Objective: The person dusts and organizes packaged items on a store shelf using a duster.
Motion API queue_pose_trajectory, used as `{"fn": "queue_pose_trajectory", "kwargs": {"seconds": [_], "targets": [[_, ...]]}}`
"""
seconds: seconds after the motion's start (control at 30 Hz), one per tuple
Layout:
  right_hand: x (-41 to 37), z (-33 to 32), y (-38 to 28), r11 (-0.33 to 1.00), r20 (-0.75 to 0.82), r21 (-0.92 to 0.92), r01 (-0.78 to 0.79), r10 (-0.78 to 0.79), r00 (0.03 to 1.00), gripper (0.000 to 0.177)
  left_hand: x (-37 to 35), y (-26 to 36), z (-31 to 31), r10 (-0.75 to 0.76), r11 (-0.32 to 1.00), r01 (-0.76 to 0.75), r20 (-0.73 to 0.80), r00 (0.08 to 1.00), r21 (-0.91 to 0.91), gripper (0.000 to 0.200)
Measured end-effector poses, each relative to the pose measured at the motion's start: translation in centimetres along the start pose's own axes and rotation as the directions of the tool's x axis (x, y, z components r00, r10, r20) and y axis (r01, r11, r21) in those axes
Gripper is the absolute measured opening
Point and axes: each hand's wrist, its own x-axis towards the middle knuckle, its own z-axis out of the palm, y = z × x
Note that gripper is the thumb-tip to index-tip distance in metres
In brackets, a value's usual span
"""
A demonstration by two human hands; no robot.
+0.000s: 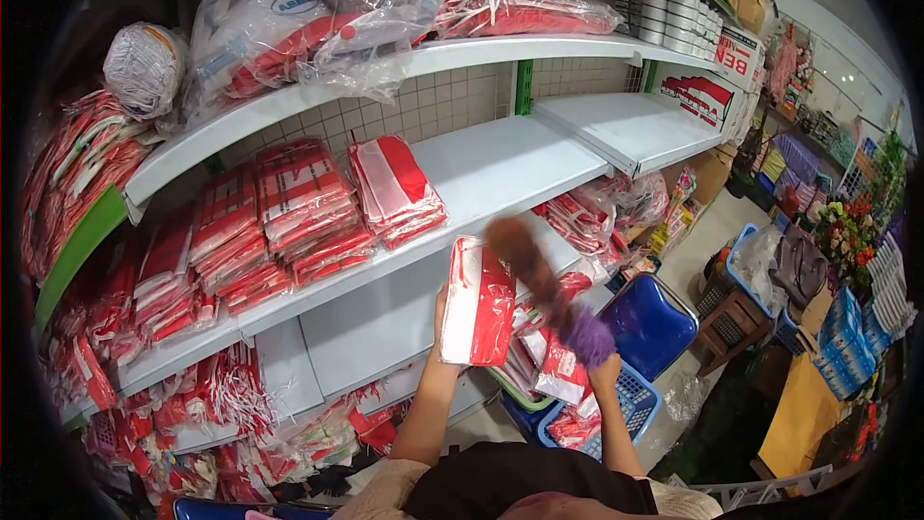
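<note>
My left hand (pixel 441 347) holds up a flat red-and-white packet (pixel 477 303) wrapped in clear plastic, in front of the middle shelf. My right hand (pixel 604 371) grips a feather duster (pixel 549 289) with a purple base and brown feathers; its head is blurred and lies against the packet's upper right. Below both hands a blue basket (pixel 630 404) holds more red-and-white packets. On the white shelf (pixel 500 169) to the upper left stand stacks of similar packets (pixel 395 191).
White shelves run along the wall, the left ones packed with red-and-white packets (pixel 231 241) and bagged goods (pixel 308 24). A blue plastic chair (pixel 650 323) stands to the right. Boxes (pixel 707 96), crates and flowers (pixel 847 231) crowd the aisle at right.
</note>
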Motion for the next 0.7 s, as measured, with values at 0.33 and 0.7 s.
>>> {"fn": "queue_pose_trajectory", "kwargs": {"seconds": [0.33, 0.7], "targets": [[2.5, 0.0, -1.1, 0.966, 0.125, -0.259, -0.004, 0.038, 0.991, 0.024, -0.9, 0.1, 0.5, -0.157, 0.977, 0.161, 0.041, 0.987, -0.138, 0.039], [12.2, 0.2, -10.8, 0.966, 0.057, -0.197, -0.169, 0.183, 0.981, 0.049, -1.4, 2.0, 1.0, -0.035, 0.969, 0.068, 0.144, 0.989, -0.236, 0.043]]}}
